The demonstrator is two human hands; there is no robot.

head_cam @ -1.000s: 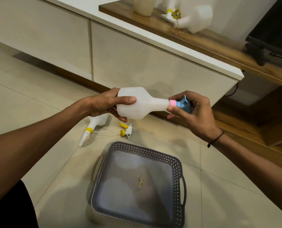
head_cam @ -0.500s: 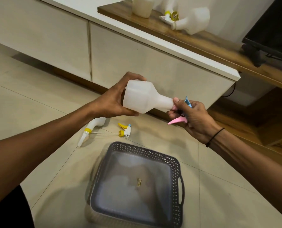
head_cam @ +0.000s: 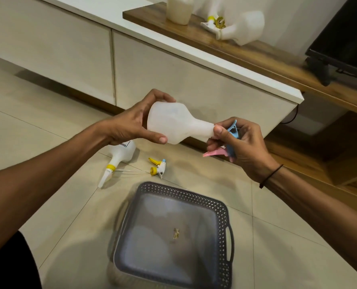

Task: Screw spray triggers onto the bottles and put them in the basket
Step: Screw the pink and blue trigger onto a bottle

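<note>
My left hand (head_cam: 131, 124) grips the base of a white plastic bottle (head_cam: 173, 122), held sideways with its neck pointing right. At the neck, my right hand (head_cam: 240, 142) is closed around a blue and pink spray trigger (head_cam: 231, 140); its pink lever sticks out below my fingers. The joint between trigger and neck is hidden by my fingers. Below on the floor sits a grey perforated basket (head_cam: 221, 207) with only a small scrap inside. A second white bottle (head_cam: 121, 155) with a yellow collar lies on the tiles, and a loose yellow and white trigger (head_cam: 157, 166) lies beside it.
A low white cabinet (head_cam: 173, 65) runs behind my hands, topped by a wooden shelf (head_cam: 256, 51). On the shelf lie another white bottle with a yellow trigger (head_cam: 240, 30) and a cream container (head_cam: 178, 9). A dark screen (head_cam: 344, 38) stands at the upper right.
My left hand has shifted from the bottle's side to its base. My right hand has turned on the trigger, so the pink lever now points down and left.
</note>
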